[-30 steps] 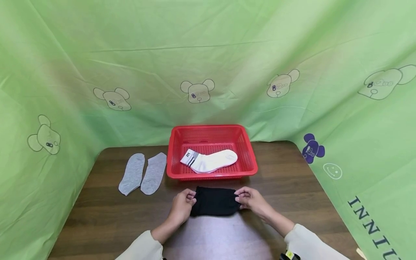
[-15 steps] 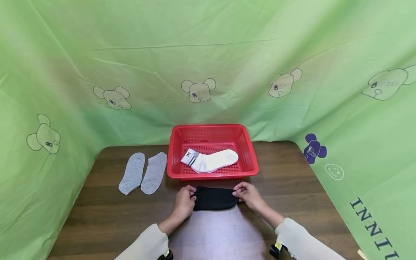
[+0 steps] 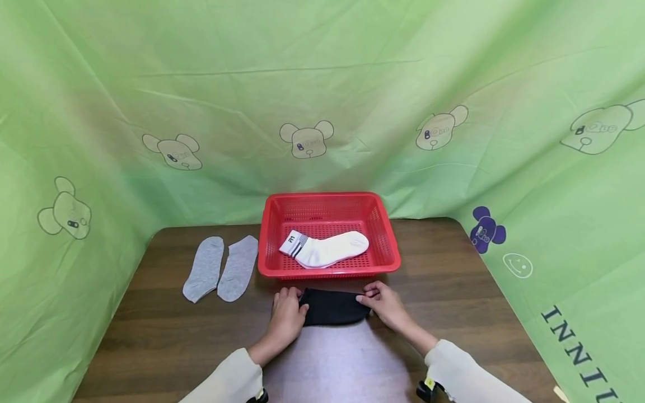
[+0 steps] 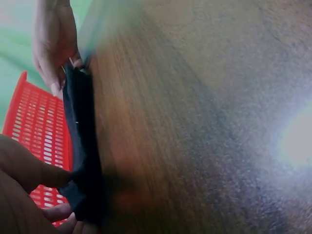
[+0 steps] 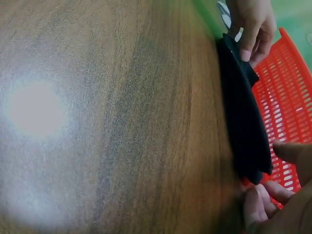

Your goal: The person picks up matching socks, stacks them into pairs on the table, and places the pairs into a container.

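Observation:
A black sock (image 3: pixel 333 307) lies stretched sideways in front of the red basket, a hand at each end. My left hand (image 3: pixel 287 316) pinches its left end, thumb on the near side; in the left wrist view, the thumb and fingers straddle the dark cloth (image 4: pixel 84 131). At the right end is my right hand (image 3: pixel 387 305), thumb over the cloth and forefinger bent beyond the edge. The right wrist view has the black fabric (image 5: pixel 243 112) standing as a folded strip, with right fingertips (image 5: pixel 254 204) right at its lower end.
Behind the sock stands a red plastic basket (image 3: pixel 330 273) holding white socks (image 3: pixel 332 249) with dark stripes at the cuff. Two grey socks (image 3: pixel 204 268) lie flat on the wooden table (image 3: pixel 151 336) left of it. Green printed cloth (image 3: pixel 322 84) hangs around the back and sides.
The black sock's near edge has drawn back toward the basket, so it looks narrower and smoother. Both hands have shifted slightly at its ends, and the left thumb now lies further along the near side.

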